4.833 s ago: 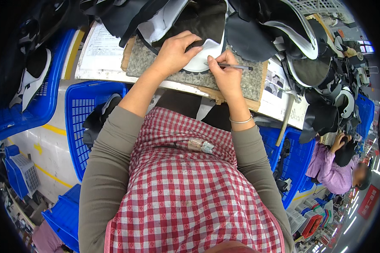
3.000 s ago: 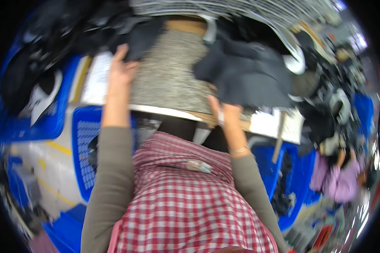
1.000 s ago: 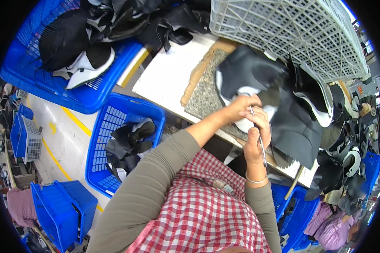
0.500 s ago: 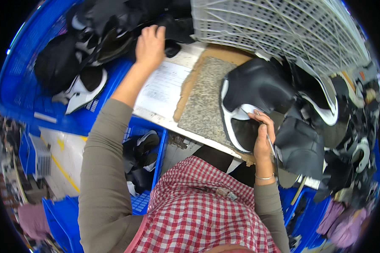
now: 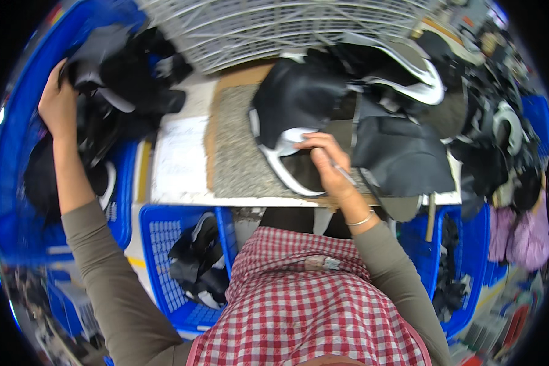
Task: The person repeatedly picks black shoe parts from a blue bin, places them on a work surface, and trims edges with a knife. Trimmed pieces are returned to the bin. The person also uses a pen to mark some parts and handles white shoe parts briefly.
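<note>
Head view: at ten o'clock the left hand (image 5: 60, 110) curls against floppy black pieces (image 5: 128, 76), grip unclear, while at two the right hand (image 5: 328, 160) clasps a slim pen (image 5: 344, 174) over a smooth, white-rimmed black panel (image 5: 299, 97) at twelve.

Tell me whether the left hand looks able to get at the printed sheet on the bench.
Probably yes: the printed sheet lies largely uncovered left of the speckled slab, though the left hand is at the black leather-like pieces and may have to leave them first.
</note>
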A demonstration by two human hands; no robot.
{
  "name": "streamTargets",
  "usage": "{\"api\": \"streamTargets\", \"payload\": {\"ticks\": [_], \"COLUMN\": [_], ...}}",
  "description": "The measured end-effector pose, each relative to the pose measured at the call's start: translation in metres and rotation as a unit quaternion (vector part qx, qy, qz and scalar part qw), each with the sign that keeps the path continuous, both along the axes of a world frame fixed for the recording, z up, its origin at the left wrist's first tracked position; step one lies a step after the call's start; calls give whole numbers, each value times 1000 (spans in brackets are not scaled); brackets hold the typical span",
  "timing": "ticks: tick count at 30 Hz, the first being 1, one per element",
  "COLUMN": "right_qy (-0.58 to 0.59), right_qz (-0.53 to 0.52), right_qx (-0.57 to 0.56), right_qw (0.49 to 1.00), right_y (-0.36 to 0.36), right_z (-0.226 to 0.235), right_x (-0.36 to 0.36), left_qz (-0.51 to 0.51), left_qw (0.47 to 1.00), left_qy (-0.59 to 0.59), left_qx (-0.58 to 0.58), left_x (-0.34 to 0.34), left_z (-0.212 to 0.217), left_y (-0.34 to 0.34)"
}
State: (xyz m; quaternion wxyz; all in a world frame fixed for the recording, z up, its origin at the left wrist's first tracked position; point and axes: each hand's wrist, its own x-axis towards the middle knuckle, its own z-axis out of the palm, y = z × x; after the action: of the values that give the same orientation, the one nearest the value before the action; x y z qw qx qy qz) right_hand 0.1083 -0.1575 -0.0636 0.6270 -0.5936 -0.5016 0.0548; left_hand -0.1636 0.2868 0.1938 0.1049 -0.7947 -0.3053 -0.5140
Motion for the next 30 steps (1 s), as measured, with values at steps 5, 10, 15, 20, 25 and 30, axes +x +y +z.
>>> {"api": "streamTargets", "payload": {"ticks": [5, 10, 15, 20, 25, 30], "right_qy": [-51, 26, -110, -111, -116, -148], "right_qz": [13, -50, -56, 55, 13, 1], "right_qx": [25, 4, -10, -18, -69, -73], "right_qw": [998, 998, 992, 992, 991, 986], "right_y": [6, 6, 6, 9, 10, 9], "right_z": [-5, 6, 22, 14, -7, -15], "right_x": [1, -16, -50, -69, -61, -55], "left_qz": [-48, -165, -243, -374, -218, -225], "left_qw": [978, 982, 853, 858, 908, 940], "left_qy": [-19, 50, 188, 162, 180, 195], "left_qx": [203, 72, -422, -313, -309, -169], "left_x": [-15, 44, 85, 23, -18, -4], "left_z": [35, -64, -171, -217, -248, -267], "left_y": [-82, -139, -204, -253, -250, -213]}}
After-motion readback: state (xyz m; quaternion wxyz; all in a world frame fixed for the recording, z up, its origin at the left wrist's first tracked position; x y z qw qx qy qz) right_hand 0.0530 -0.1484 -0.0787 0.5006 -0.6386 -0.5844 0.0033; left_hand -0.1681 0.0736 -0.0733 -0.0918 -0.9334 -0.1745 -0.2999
